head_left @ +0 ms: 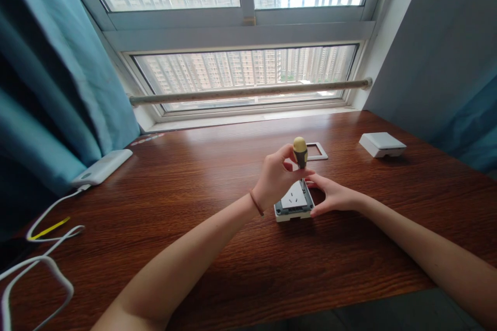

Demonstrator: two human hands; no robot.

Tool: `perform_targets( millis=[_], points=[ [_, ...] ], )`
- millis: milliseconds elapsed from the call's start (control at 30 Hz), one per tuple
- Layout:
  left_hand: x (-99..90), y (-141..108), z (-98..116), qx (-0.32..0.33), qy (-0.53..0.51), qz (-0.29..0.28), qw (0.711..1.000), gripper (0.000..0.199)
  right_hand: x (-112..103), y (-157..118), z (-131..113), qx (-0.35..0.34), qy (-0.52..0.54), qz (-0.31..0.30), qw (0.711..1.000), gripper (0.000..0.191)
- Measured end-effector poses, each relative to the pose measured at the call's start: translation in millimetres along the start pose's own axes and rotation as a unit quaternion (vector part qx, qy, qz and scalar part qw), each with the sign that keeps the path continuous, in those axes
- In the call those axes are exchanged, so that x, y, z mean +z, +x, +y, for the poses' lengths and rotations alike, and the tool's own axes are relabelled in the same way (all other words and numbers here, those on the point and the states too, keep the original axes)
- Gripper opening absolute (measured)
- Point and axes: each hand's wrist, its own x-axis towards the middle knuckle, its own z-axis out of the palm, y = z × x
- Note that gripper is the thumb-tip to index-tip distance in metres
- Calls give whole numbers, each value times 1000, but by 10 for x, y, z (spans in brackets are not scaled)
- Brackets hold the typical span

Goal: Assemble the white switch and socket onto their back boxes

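Note:
My left hand [275, 178] grips a screwdriver [300, 152] with a yellow and dark grey handle, held upright. Its shaft points down at the right side of a wall socket [294, 198], whose cover frame is off and whose grey mounting edge shows. The socket sits on a white box base on the table. Against the base's right side my right hand [330, 195] is curved, thumb at the near corner and fingers at the far one, holding it. Behind the screwdriver lies a white cover frame [323, 151], partly hidden by the left hand and tool.
A second white box-like unit [382, 144] sits at the right rear of the brown wooden table [217, 269]. On the left are a white power strip [103, 168], its looping white cable [58, 274] and a yellow strip [50, 228]. A blue curtain and window border the table.

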Motion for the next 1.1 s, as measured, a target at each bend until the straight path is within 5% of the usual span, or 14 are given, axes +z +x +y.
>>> perform_targets(
  millis=[100, 167, 433, 667, 867, 1100],
  points=[
    [54, -11, -86, 74, 85, 77, 991, 26, 1, -10, 24, 8, -12, 4, 1000, 87],
    [57, -6, -105, 103, 107, 79, 986, 25, 0, -13, 27, 14, -15, 7, 1000, 87],
    [-40, 34, 43, -42, -56, -73, 995, 41, -7, 12, -10, -2, 1, -2, 1000, 78],
    [-135, 59, 136, -61, -96, -135, 984, 30, -16, 10, 55, 22, 20, -11, 999, 83],
    [-19, 58, 0, 17, -24, -97, 995, 13, -4, 0, 20, 19, 25, -3, 1000, 82],
    [102, 192, -191, 48, 29, 33, 998, 28, -3, 5, 3, 17, 19, -1, 1000, 83]
  ],
)
